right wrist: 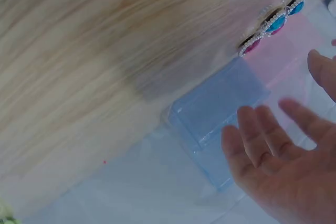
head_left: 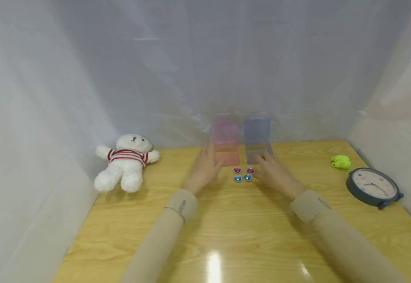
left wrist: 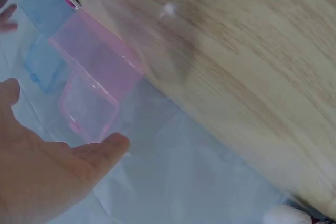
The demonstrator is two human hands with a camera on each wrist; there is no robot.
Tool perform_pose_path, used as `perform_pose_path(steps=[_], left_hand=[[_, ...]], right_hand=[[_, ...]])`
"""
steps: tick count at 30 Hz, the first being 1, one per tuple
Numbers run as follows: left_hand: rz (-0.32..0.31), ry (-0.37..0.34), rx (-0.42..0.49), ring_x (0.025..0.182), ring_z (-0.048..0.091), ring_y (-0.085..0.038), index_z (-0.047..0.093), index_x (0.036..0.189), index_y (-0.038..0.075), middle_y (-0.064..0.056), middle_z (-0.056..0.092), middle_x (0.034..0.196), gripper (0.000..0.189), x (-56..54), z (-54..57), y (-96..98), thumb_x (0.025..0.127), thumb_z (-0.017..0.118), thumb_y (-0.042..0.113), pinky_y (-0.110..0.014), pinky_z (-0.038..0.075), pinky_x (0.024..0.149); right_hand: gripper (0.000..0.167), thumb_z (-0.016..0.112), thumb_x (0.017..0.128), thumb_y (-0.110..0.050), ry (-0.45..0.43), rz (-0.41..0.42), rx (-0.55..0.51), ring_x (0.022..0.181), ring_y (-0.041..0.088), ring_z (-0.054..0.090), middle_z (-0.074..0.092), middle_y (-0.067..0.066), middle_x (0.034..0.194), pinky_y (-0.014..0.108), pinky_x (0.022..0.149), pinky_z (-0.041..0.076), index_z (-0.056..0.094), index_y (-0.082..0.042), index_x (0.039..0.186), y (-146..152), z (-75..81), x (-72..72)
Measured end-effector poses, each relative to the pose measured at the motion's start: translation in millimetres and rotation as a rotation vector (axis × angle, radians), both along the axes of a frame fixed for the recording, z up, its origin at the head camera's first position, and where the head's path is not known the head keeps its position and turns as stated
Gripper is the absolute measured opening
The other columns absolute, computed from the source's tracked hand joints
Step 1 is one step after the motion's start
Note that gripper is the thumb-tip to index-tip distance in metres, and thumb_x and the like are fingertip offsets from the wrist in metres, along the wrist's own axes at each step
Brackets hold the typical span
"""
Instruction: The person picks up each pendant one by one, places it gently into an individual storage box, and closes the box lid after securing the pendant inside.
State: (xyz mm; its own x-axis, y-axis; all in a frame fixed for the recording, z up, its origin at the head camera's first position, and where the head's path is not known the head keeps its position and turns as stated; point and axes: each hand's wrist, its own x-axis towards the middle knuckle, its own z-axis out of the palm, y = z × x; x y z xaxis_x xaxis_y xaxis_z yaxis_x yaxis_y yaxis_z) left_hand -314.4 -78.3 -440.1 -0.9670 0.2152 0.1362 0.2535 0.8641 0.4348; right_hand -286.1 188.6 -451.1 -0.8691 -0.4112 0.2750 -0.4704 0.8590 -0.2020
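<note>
A pink see-through box (head_left: 231, 158) and a blue see-through box (head_left: 252, 157) stand side by side near the table's back edge, both with lids raised. In front of them lie several gems with sparkling rims, including a pink gem (head_left: 237, 170) and a blue gem (head_left: 237, 178). My left hand (head_left: 202, 168) is beside the pink box with its fingers extended, holding nothing. On the other side my right hand (head_left: 274, 173) is close to the blue box and the gems. Its fingers are spread and loosely bent in the right wrist view, with nothing in them.
A white teddy bear (head_left: 125, 163) in a striped sweater is at the left of the wooden table (head_left: 226, 224). To the right lie a dark round clock (head_left: 373, 184) and a small yellow-green object (head_left: 341, 162). Pale sheeting (head_left: 205, 70) hangs behind and at both sides.
</note>
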Motion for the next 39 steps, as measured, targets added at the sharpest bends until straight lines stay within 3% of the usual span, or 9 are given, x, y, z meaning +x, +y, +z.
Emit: perform_pose_path(steps=[5,8,13,17,20,24,28,35,39], left_hand=[[0.023,-0.004,0.062,0.152,0.042,-0.040,0.014,0.169,0.011,-0.021,0.037,0.167,0.084,-11.4,1.3,-6.5,0.107,0.058,0.046,-0.056,0.036,0.128],[0.039,-0.028,0.091,0.151,0.044,-0.041,0.019,0.168,0.010,-0.022,0.038,0.166,0.081,-18.6,0.1,-8.0,0.107,0.056,0.047,-0.057,0.038,0.127],[0.066,-0.094,0.242,0.153,0.043,-0.039,0.023,0.167,0.009,-0.019,0.035,0.169,0.077,-29.1,-4.4,-8.6,0.108,0.055,0.046,-0.056,0.035,0.129],[0.075,-0.151,0.372,0.147,0.048,-0.041,0.032,0.164,0.010,-0.021,0.044,0.163,0.067,-37.1,-7.9,-7.7,0.110,0.051,0.044,-0.058,0.042,0.124],[0.104,-0.208,0.458,0.137,0.056,-0.042,0.039,0.160,0.009,-0.023,0.052,0.154,0.063,-42.3,-10.5,-7.9,0.111,0.047,0.046,-0.057,0.051,0.115],[0.148,-0.290,0.558,0.122,0.067,-0.040,0.039,0.161,0.008,-0.022,0.053,0.155,0.063,-46.6,-12.2,-9.8,0.111,0.048,0.044,-0.048,0.062,0.100],[0.162,-0.321,0.604,0.113,0.072,-0.041,0.039,0.161,0.006,-0.023,0.055,0.154,0.058,-51.6,-13.7,-10.3,0.111,0.050,0.034,-0.044,0.066,0.089],[0.171,-0.368,0.697,0.123,0.067,-0.038,0.042,0.158,0.001,-0.027,0.062,0.140,0.053,-58.3,-17.6,-7.0,0.113,0.048,0.027,-0.043,0.063,0.101],[0.190,-0.383,0.726,0.114,0.070,-0.036,0.044,0.157,0.000,-0.027,0.064,0.135,0.053,-59.1,-18.2,-5.3,0.112,0.050,0.028,-0.043,0.065,0.097]], right_hand=[[0.048,0.076,0.098,-0.034,-0.208,-0.002,-0.020,0.111,0.037,0.070,0.069,0.022,0.125,0.054,0.089,0.063,0.067,-0.004,0.135,-5,-1.8,-6.1],[0.045,0.078,0.097,-0.032,-0.258,0.014,-0.060,0.103,0.031,0.070,0.073,0.018,0.115,0.049,0.084,0.063,0.069,-0.005,0.132,-7,-3.3,-10.6],[0.043,0.082,0.093,-0.027,-0.280,0.043,-0.092,0.086,0.022,0.069,0.077,0.012,0.101,0.042,0.076,0.061,0.071,-0.004,0.128,-11,-5.1,-14.4],[0.041,0.083,0.091,-0.024,-0.298,0.065,-0.087,0.095,0.025,0.072,0.078,0.013,0.110,0.048,0.085,0.062,0.072,-0.004,0.126,-14,-7.3,-14.7],[0.039,0.083,0.091,-0.022,-0.300,0.098,-0.078,0.101,0.027,0.071,0.077,0.014,0.115,0.051,0.092,0.061,0.073,-0.004,0.124,-17,-9.5,-15.2],[0.040,0.083,0.091,-0.020,-0.305,0.116,-0.068,0.097,0.025,0.067,0.076,0.014,0.113,0.050,0.089,0.059,0.072,-0.002,0.125,-19,-10.4,-15.3],[0.038,0.082,0.092,-0.020,-0.316,0.121,-0.067,0.093,0.023,0.064,0.076,0.012,0.109,0.045,0.083,0.058,0.073,-0.003,0.125,-19,-10.0,-16.4],[0.037,0.083,0.091,-0.019,-0.332,0.110,-0.055,0.092,0.020,0.062,0.075,0.010,0.109,0.042,0.083,0.057,0.074,-0.005,0.124,-19,-11.5,-18.6],[0.034,0.083,0.091,-0.019,-0.329,0.096,-0.043,0.097,0.024,0.065,0.075,0.011,0.110,0.047,0.089,0.058,0.075,-0.005,0.121,-22,-11.7,-18.0]])
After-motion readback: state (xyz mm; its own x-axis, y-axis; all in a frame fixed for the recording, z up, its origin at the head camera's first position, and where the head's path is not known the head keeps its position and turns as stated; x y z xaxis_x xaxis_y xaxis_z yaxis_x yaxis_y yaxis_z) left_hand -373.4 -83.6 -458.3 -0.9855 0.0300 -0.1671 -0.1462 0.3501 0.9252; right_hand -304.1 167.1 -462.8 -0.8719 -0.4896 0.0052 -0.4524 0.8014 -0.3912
